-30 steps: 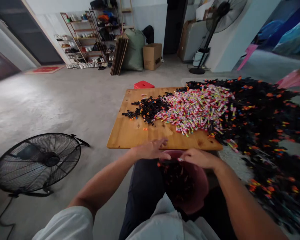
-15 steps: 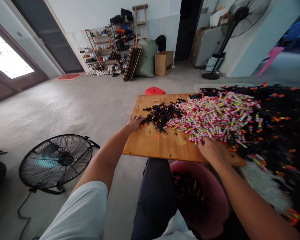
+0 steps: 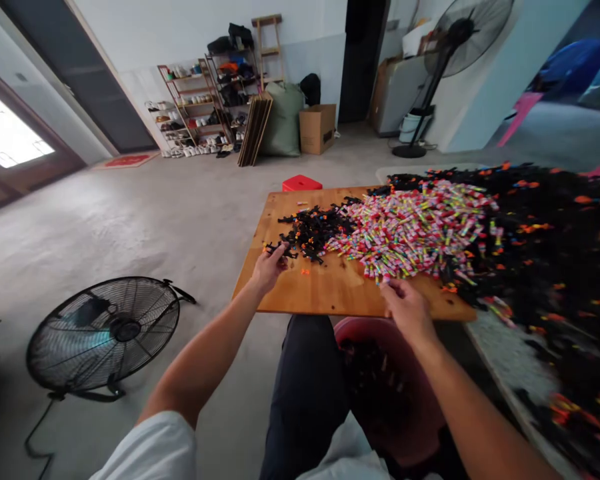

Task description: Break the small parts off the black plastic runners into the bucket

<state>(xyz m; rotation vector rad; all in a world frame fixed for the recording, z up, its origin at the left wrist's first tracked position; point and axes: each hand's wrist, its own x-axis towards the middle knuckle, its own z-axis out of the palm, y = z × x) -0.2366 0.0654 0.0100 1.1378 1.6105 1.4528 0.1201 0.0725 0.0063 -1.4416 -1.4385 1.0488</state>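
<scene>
My left hand (image 3: 270, 268) is closed on a small black toy gun (image 3: 273, 248) with an orange tip, raised just over the left part of the wooden board (image 3: 290, 293). Beside it lies a heap of similar black toy guns (image 3: 313, 230) with orange and blue bits. My right hand (image 3: 406, 305) pinches a small pink-and-white tube (image 3: 386, 280) at the near edge of a big pile of pink, white and yellow tubes (image 3: 420, 230). A loose orange piece (image 3: 305, 271) lies on the board between my hands.
Below the board's front edge stands a red tub (image 3: 420, 433) with dark pieces inside. A large mound of black toys (image 3: 555, 240) spreads at right. A floor fan (image 3: 107, 340) is on the left, a red stool (image 3: 303, 183) behind the board, a standing fan (image 3: 433, 87) farther back.
My left hand has drawn back from the black heap with a toy gun in its fingers. My right hand has pulled slightly away from the tube pile. The view has shifted a little.
</scene>
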